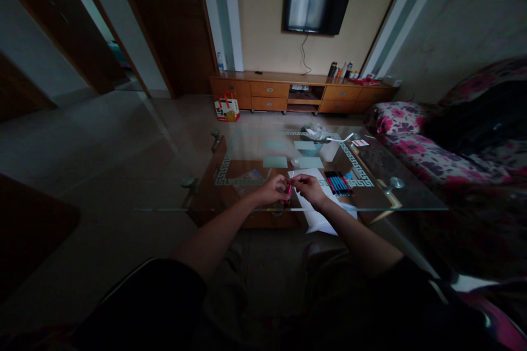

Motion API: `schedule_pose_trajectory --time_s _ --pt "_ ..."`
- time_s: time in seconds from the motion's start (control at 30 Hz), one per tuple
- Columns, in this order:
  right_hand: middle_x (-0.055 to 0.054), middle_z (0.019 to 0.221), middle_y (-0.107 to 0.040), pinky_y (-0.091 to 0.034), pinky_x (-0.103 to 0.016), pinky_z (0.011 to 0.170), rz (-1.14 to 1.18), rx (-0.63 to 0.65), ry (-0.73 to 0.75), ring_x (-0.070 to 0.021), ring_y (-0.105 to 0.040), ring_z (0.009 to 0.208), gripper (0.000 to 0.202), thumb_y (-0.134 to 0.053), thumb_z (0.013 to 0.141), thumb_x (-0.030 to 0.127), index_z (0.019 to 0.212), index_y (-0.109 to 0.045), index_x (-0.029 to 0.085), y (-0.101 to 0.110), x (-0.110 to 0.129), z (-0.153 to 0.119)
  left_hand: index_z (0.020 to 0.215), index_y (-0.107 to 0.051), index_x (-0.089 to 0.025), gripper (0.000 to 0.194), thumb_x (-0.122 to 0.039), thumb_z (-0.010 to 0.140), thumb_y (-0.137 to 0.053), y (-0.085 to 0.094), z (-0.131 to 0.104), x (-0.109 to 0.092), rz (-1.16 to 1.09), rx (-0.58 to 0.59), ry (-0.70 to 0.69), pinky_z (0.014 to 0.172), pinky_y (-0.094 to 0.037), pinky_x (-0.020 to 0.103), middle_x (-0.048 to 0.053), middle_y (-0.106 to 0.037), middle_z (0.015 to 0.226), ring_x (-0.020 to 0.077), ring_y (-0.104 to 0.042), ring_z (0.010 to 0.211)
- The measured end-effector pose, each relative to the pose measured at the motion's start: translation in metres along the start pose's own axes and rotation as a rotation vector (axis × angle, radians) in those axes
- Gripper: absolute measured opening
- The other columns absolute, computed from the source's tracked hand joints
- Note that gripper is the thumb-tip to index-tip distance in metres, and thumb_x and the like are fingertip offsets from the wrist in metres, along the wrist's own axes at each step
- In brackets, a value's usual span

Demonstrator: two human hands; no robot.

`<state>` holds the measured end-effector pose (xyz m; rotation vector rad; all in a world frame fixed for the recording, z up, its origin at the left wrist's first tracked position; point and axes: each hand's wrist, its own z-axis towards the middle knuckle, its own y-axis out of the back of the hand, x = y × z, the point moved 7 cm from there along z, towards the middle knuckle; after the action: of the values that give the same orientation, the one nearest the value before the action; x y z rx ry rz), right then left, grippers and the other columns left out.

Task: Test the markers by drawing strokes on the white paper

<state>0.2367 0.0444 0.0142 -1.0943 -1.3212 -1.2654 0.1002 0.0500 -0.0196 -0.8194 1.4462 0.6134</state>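
Observation:
My left hand [274, 189] and my right hand [309, 186] meet over the near edge of a glass coffee table [370, 197]. Both pinch a small red pen [289, 192] held nearly upright between them. A white sheet of paper [317, 214] lies under my right hand and hangs over the table's front edge. Just right of my right hand lies a row of several pens [338, 182], blue, black and red, side by side on the glass.
A floral sofa [432, 148] flanks the table on the right. At the table's far end sit a bowl with crumpled wrappers [315, 134] and a small card [360, 143]. A wooden TV cabinet [300, 92] stands against the back wall, a paper bag [226, 108] before it.

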Motion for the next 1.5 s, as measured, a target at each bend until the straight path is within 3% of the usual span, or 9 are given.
schedule_pose_trajectory --time_s 0.2,0.43,0.6,0.77,0.87,1.0,1.17,1.5 --pt "0.002 0.061 -0.057 -0.032 -0.024 0.049 0.012 -0.008 -0.074 -0.0104 -0.044 0.055 0.041 -0.078 0.064 0.053 0.075 -0.067 0.016 0.000 -0.001 -0.003 0.142 -0.037 -0.023 0.087 -0.017 0.069 -0.083 0.001 -0.001 -0.001 0.046 0.010 -0.033 0.056 -0.055 0.025 -0.002 -0.062 0.084 0.0122 -0.066 0.059" --pt "0.000 0.063 -0.061 -0.035 -0.024 0.050 0.007 0.031 -0.050 -0.0111 -0.047 0.056 0.037 -0.077 0.066 0.051 0.076 -0.069 0.016 -0.004 0.002 -0.007 0.144 -0.040 -0.021 0.088 -0.016 0.068 -0.083 0.000 0.000 -0.001 0.051 0.021 -0.007 0.056 -0.056 0.027 0.000 -0.063 0.085 0.0124 -0.065 0.059" --pt "-0.003 0.074 -0.068 -0.041 -0.026 0.056 -0.121 0.066 0.045 -0.0135 -0.053 0.060 0.037 -0.069 0.076 0.050 0.087 -0.074 0.016 -0.001 -0.001 0.001 0.143 -0.041 -0.024 0.082 -0.016 0.071 -0.080 0.000 -0.004 -0.010 0.034 -0.033 -0.001 0.057 -0.055 0.025 0.001 -0.063 0.088 0.0144 -0.069 0.064" --pt "-0.008 0.087 -0.071 -0.047 -0.030 0.066 -0.398 -0.243 0.252 -0.0182 -0.060 0.069 0.039 -0.053 0.091 0.049 0.098 -0.073 0.015 0.038 0.021 0.008 0.142 -0.042 -0.026 0.076 -0.012 0.075 -0.076 0.004 -0.010 -0.022 0.018 -0.142 -0.006 0.056 -0.055 0.023 0.000 -0.062 0.089 0.0145 -0.070 0.064" --pt "-0.010 0.092 -0.068 -0.048 -0.033 0.076 -0.637 -0.309 0.388 -0.0202 -0.060 0.075 0.035 -0.050 0.094 0.042 0.096 -0.072 0.015 0.051 0.035 0.004 0.141 -0.043 -0.025 0.073 -0.010 0.076 -0.073 0.006 -0.012 -0.026 0.037 -0.187 -0.011 0.055 -0.055 0.024 -0.001 -0.061 0.087 0.0149 -0.070 0.063" --pt "-0.013 0.110 -0.061 -0.044 -0.039 0.094 -0.948 -0.180 0.466 -0.0264 -0.056 0.099 0.029 -0.056 0.090 0.032 0.107 -0.072 0.016 0.045 0.033 0.000 0.142 -0.043 -0.024 0.073 -0.009 0.076 -0.072 0.009 -0.012 -0.026 0.051 -0.203 -0.019 0.055 -0.055 0.024 0.000 -0.061 0.087 0.0151 -0.070 0.063" --pt "-0.014 0.134 -0.048 -0.038 -0.045 0.095 -1.264 0.012 0.325 -0.0340 -0.043 0.117 0.034 -0.061 0.085 0.030 0.116 -0.071 0.022 0.032 0.014 -0.002 0.141 -0.043 -0.025 0.074 -0.011 0.075 -0.075 0.011 -0.012 -0.024 0.053 -0.210 -0.017 0.056 -0.055 0.023 -0.001 -0.062 0.086 0.0147 -0.070 0.063" --pt "-0.014 0.141 -0.042 -0.035 -0.048 0.098 -1.390 0.105 0.235 -0.0357 -0.037 0.123 0.032 -0.062 0.086 0.031 0.115 -0.071 0.023 0.032 -0.005 -0.001 0.141 -0.043 -0.024 0.073 -0.010 0.076 -0.073 0.010 -0.010 -0.021 0.068 -0.194 -0.017 0.056 -0.055 0.024 0.000 -0.062 0.087 0.0145 -0.069 0.063"
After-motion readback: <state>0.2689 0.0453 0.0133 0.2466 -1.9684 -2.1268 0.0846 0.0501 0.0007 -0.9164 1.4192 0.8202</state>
